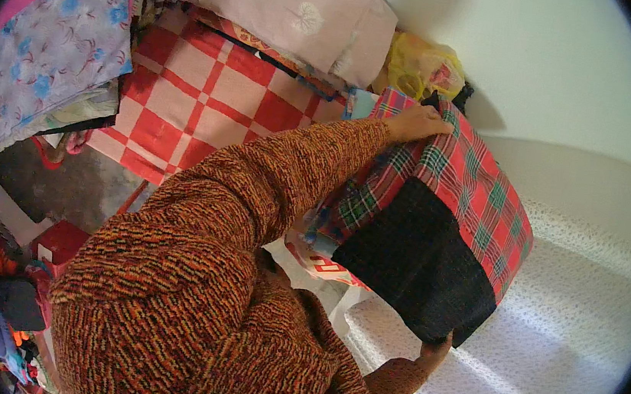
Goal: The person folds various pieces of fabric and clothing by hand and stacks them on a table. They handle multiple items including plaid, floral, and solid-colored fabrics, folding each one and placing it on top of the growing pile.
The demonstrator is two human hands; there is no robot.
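Note:
A folded red plaid cloth with green lines and a broad black section is spread between my two hands at the centre right. My left hand reaches across and grips its far top edge, fingers closed over the fold. Lower down, my right hand is closed on the near corner of the black part, its fingers partly hidden beneath the cloth. Both forearms wear an orange, brown and black knitted sleeve. More plaid fabric lies under the left wrist.
A red-and-pink checked cloth covers a surface at the left. Behind it rests a pale pink folded fabric. A yellow plastic bag sits against the white wall. Blue-flowered cloth hangs far left; white speckled fabric lies right.

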